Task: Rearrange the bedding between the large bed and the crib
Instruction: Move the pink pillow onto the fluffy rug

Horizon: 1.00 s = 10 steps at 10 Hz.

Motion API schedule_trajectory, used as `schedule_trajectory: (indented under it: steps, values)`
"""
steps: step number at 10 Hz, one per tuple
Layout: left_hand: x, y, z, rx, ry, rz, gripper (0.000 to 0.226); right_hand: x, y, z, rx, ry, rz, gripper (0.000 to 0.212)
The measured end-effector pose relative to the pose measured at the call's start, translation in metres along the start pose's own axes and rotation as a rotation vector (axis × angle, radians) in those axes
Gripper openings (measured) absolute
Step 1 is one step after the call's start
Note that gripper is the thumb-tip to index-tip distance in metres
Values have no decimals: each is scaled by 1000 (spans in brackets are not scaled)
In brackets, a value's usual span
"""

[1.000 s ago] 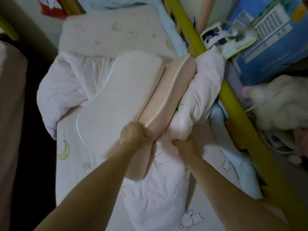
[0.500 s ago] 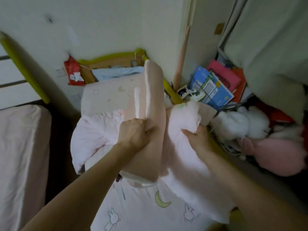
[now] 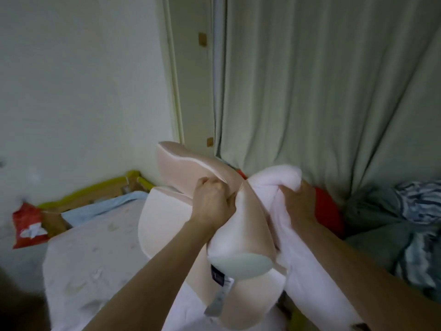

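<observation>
The left hand (image 3: 211, 203) is closed tight on the peach pillows (image 3: 241, 225), gripping them where their covers bunch together. The right hand (image 3: 298, 205) is clamped on the pale pink blanket (image 3: 281, 187), fingers buried in the fabric so only the back of the hand shows. Both bundles are held up in the air above the crib (image 3: 95, 259), pressed against each other.

Much is hard to make out. The lower end of the pillows runs off the bottom edge, and a label (image 3: 222, 295) hangs from them, its print too blurred to read. The blanket's tail drops out of view at the lower right. The crib mattress is smeared by motion; its pattern is barely visible. Only a corner of the yellow crib rail (image 3: 95, 187) shows by the wall, with a red packet (image 3: 28, 225) beside it. A red thing (image 3: 327, 211) behind the right hand is mostly hidden. Rumpled grey and striped bedding (image 3: 405, 225) lies at the right under the curtain (image 3: 322, 91).

Compared with half a second ago, the view has tilted upward: the books and soft toys are gone from sight, and the pillows and blanket have been lifted higher, clear of the crib.
</observation>
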State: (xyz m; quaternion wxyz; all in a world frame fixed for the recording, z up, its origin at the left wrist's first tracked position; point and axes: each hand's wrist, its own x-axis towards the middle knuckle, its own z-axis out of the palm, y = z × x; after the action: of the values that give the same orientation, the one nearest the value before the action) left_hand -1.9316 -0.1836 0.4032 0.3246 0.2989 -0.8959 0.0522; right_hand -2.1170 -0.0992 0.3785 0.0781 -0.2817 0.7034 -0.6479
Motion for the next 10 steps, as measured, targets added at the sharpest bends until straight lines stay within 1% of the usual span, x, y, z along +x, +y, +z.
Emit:
schedule_trajectory:
  steps: [1,2,3,4,5,6,7,8,9,10]
  values:
    - [26,42,-6,-139,47,18,33,14,-23,-60,45,125,-71,14]
    - [54,94,-7,-242,151,103,44,25,-56,-111,187,239,-130,5]
    - [82,153,-6,-324,217,231,56,42,-69,-162,357,404,-112,6]
    - [110,221,1,-374,267,318,46,69,-77,-235,386,418,-202,8]
    - [140,301,13,-436,314,377,39,101,-81,-316,373,495,-327,18]
    - [173,378,27,-501,316,397,44,137,-78,-389,473,504,-327,18]
    - [206,455,43,-521,334,427,52,171,-81,-462,642,551,-337,14]
    - [241,530,52,-601,344,456,60,206,-80,-532,556,652,-371,14]
    - [265,575,58,-723,293,424,45,235,-85,-582,448,682,-436,16]
    - [280,617,87,-857,303,400,21,260,-65,-633,326,737,-465,16]
